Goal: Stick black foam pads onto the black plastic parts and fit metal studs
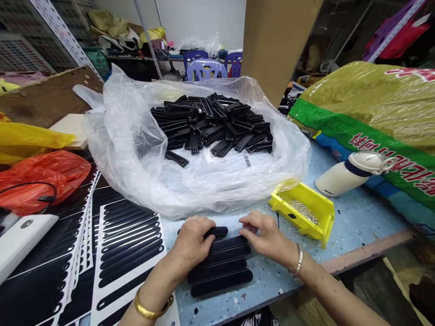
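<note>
Strips: at least five black strips lay on the blue speckled desk, in front of the person, roughly side by side; no lettering could be made out on them.
Left hand: the left hand was over the top strip, thumb on the near side and fingers on the far side, grasping it.
Right hand: the right hand was at the right ends of the strips, thumb and index finger bent toward each other; could not tell if anything was between them.
Wrists: gold bangle on the left, silver bracelet on the right.
Bin: yellow bin beyond the right hand, small shiny metal bits inside.
Clear bag: big clear bag behind the hands, rolled open around a heap of black pieces.
Sheets: white-backed sheets at left, rows of black strip shapes printed or stuck on.
Sack: yellow, green and blue sack at right; Chinese characters ran slantwise along the green band, part-hidden by the bottle; red-and-white writing at top was cut off.
Bottle: cream bottle leaned against the sack, dark lettering near its base, too small to read.
White box: white box at far left, round mark on it unreadable.
Red bag: red plastic bag behind that, black cable across it.
</note>
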